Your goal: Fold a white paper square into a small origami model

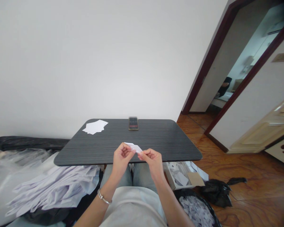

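A small piece of folded white paper (135, 147) is held up between both hands, above the near edge of the dark table (161, 138). My left hand (121, 155) pinches its left end between thumb and fingers. At the paper's right end, my right hand (152, 158) closes thumb and fingertips on it. Part of the paper is hidden behind the fingertips. Farther back on the left of the table lies a loose stack of white paper sheets (95, 126).
A phone-like dark device (133, 123) leans at the table's back edge. Left of the table is a heap of white sheets or cloth (59, 186). On the right stand a box of papers (177, 178) and a black bag of paper pieces (196, 209). A doorway (217, 63) opens beyond.
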### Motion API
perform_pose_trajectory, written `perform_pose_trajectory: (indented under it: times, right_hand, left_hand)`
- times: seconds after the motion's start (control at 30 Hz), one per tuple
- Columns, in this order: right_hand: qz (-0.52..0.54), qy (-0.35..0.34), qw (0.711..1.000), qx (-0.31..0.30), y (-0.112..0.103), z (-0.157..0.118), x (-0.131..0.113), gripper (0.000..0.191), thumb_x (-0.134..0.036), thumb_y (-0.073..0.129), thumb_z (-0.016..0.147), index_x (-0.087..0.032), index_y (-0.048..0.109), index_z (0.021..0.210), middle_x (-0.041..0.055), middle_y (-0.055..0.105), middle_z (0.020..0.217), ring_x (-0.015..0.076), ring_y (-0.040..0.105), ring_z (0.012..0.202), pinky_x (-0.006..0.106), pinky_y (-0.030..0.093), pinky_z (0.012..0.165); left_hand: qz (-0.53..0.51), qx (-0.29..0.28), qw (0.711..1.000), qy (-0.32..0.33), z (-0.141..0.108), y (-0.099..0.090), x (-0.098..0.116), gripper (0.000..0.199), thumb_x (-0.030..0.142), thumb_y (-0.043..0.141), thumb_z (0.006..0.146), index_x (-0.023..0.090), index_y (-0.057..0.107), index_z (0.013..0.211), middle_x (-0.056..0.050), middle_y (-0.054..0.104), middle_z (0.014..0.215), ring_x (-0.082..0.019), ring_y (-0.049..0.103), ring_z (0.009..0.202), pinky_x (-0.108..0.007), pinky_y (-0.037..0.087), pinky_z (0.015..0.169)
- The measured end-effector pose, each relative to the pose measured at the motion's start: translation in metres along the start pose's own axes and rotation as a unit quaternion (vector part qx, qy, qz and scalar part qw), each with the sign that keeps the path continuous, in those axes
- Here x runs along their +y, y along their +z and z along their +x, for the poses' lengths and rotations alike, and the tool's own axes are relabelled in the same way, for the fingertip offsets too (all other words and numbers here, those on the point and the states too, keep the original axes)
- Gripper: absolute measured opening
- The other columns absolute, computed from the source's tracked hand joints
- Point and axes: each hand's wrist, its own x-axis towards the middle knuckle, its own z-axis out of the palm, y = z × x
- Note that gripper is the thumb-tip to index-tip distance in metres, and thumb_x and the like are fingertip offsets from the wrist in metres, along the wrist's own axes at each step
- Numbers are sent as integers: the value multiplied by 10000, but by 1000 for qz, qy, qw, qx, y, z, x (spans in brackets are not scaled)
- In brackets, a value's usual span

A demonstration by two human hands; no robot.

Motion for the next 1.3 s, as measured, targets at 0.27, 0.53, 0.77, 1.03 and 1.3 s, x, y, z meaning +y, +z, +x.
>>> perform_pose_trajectory:
  times: [0.27, 0.53, 0.77, 1.03, 1.3]
  right_hand:
    - [29, 26, 999, -20, -3, 2, -1, 222, -357, 650, 668, -141, 614, 703, 35, 680, 602, 121, 614, 504, 210, 499, 498]
    - [6, 55, 998, -34, -4, 2, -4, 197, -326, 698, 615, -140, 633, 632, 24, 669, 561, 102, 591, 470, 191, 478, 474]
    - [6, 63, 997, -33, -5, 2, -5, 202, -327, 707, 602, -137, 639, 617, 29, 672, 555, 103, 594, 468, 188, 473, 471]
    - [1, 68, 997, -43, -6, 3, -5, 210, -328, 706, 601, -130, 638, 617, 31, 672, 544, 104, 603, 467, 177, 473, 460]
    - [5, 62, 997, -53, -5, 2, -5, 207, -330, 698, 613, -134, 634, 616, 34, 674, 555, 109, 608, 473, 179, 481, 462]
  left_hand:
    - [2, 21, 1000, 17, 0, 1, 6, 202, 173, 667, 628, 152, 466, 637, 37, 500, 636, -81, 522, 622, -185, 426, 612]
    - [25, 23, 999, 23, -1, 4, 9, 210, 187, 672, 613, 153, 465, 615, 37, 483, 616, -82, 512, 591, -184, 424, 581]
    - [16, 23, 1000, 5, 1, 3, 11, 219, 170, 682, 595, 151, 464, 614, 37, 502, 607, -81, 518, 592, -185, 428, 585]
    - [7, 29, 999, -12, 1, 2, 8, 242, 170, 692, 582, 152, 456, 634, 34, 518, 622, -83, 529, 603, -185, 427, 585]
    - [17, 37, 999, -8, 1, 2, 8, 241, 187, 687, 591, 156, 451, 632, 34, 509, 616, -87, 531, 596, -191, 433, 578]
